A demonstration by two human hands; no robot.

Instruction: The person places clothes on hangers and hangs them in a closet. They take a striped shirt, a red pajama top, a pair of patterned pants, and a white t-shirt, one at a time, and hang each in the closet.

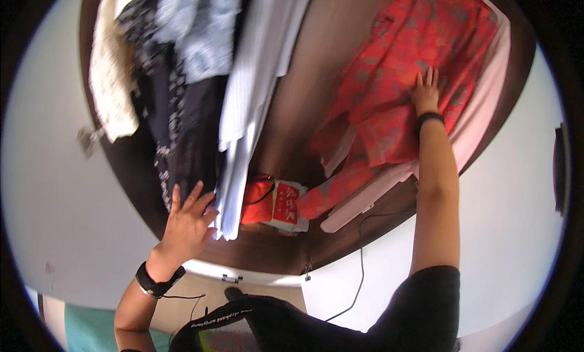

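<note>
My left hand (189, 220), fingers spread, is at the lower hems of a black garment (196, 137) and a long white garment (251, 78); whether it touches them I cannot tell. My right hand (427, 92) lies with fingers apart on a red patterned garment (388, 92) hanging on the right. Behind the red one hangs a pale pink garment (483, 101). On the left are a cream lacy garment (109, 78) and a grey-blue patterned one (205, 33). A red bag (258, 204) and a package bearing writing (287, 206) lie low between the two groups of clothes.
The clothes hang inside a dark brown wardrobe (269, 247). White doors stand open at the left (59, 192) and right (506, 215), with a metal hinge (87, 140) at the left. A thin black cable (362, 270) hangs at the lower right. Something teal (89, 324) shows at lower left.
</note>
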